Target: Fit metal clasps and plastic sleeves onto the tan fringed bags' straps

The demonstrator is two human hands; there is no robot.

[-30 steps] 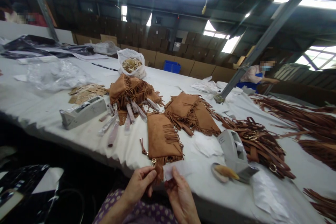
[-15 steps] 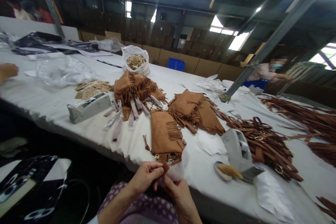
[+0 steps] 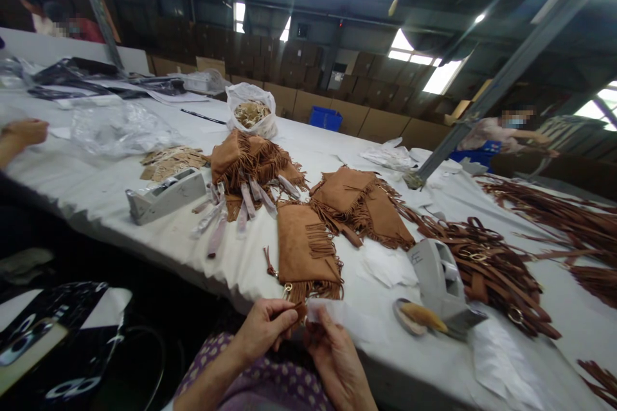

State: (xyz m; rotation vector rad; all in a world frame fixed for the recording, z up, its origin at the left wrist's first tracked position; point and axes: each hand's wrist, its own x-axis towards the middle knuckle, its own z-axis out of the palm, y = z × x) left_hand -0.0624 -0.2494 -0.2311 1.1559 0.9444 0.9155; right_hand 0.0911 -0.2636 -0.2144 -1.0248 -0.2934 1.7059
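Note:
A tan fringed suede pouch [image 3: 301,247] lies at the table's front edge, its fringe toward me and a metal clip at its lower left corner. Just below it, my left hand [image 3: 264,327] pinches a brown leather strap [image 3: 299,311] between thumb and fingers. Beside it on the right, my right hand [image 3: 332,343] pinches a white translucent sheet [image 3: 324,309] that looks like thin wrapping paper. The strap's other end is hidden by the hands and fringe.
More fringed pouches [image 3: 344,189] lie behind. Tape dispensers [image 3: 168,192] stand left and right, the right one near a roll of tape [image 3: 409,316]. Brown straps [image 3: 482,257] are heaped at right, with white sheets [image 3: 501,353] in front. A co-worker's hand [image 3: 29,131] is at far left.
My right hand has moved slightly right and away from my left, lifting the white sheet up beside the strap. My left hand keeps its pinch. The co-worker's hand at left has moved inward.

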